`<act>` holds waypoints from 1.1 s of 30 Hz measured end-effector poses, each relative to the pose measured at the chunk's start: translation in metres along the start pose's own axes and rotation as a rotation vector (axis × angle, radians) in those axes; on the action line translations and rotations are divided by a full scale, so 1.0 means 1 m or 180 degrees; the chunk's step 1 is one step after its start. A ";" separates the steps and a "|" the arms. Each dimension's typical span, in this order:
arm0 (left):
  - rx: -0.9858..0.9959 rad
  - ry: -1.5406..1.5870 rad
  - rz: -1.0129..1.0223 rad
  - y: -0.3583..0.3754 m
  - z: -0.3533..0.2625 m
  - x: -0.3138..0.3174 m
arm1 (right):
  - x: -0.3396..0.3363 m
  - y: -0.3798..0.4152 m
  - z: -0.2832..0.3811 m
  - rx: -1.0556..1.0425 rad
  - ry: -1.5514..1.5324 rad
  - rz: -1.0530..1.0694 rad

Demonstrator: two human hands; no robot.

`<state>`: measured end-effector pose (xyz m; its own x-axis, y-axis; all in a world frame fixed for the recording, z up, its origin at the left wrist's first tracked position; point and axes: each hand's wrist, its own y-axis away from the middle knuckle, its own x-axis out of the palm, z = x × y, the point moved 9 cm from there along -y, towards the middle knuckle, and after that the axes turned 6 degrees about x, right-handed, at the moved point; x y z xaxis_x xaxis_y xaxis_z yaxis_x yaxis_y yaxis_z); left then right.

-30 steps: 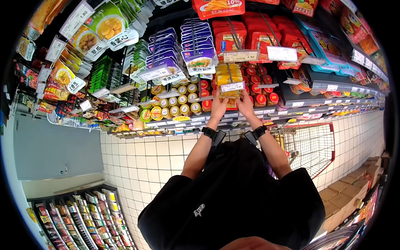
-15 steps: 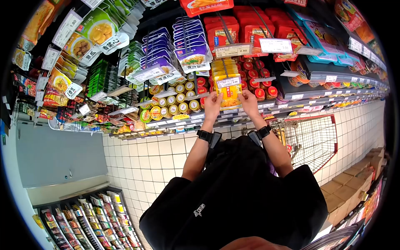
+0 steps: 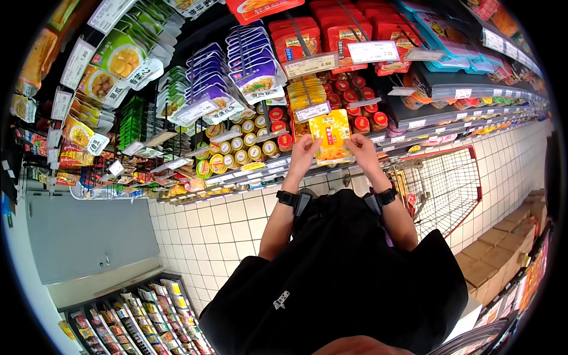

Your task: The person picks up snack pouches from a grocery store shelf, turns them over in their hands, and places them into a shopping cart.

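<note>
A yellow packet [image 3: 331,136] with a food picture on its front is held upright between my two hands, just in front of the shelf. My left hand [image 3: 304,155] pinches its left edge, and my right hand [image 3: 362,152] grips the right edge. Behind and slightly left, more yellow packets [image 3: 306,92] hang on a hook with a price tag [image 3: 312,112] at its end. The held packet is apart from that tag. Red-lidded jars [image 3: 361,123] stand behind my right hand.
Purple packets [image 3: 259,80] and red packets [image 3: 296,41] hang above. Yellow-lidded cans [image 3: 241,156] stand at the left on the shelf. A wire shopping cart [image 3: 452,192] is at the right, beside brown boxes [image 3: 482,263]. A grey cabinet [image 3: 89,236] stands at the left.
The yellow packet has come off the front of the hanging row, out from behind the price tag, and is now fully visible in both hands. The view has shifted slightly.
</note>
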<state>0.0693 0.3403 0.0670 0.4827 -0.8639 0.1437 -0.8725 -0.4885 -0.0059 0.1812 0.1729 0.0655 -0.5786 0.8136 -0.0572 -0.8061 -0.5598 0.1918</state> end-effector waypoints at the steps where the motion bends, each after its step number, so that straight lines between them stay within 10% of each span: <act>1: -0.0082 0.0009 0.0139 0.002 0.003 0.005 | -0.004 0.006 0.003 0.0007 -0.0216 -0.0076; 21: -0.0067 0.0274 0.0851 0.009 -0.053 0.079 | -0.059 0.064 0.063 -0.0211 -0.0060 -0.0593; 33: 0.0920 -0.0989 0.0906 0.024 -0.095 0.117 | -0.013 0.057 0.047 -0.0045 -0.1341 0.0402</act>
<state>0.0978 0.2397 0.1775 0.2668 -0.9418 -0.2042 -0.9374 -0.2045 -0.2819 0.1489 0.1379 0.1229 -0.5740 0.7300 0.3709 -0.7356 -0.6587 0.1581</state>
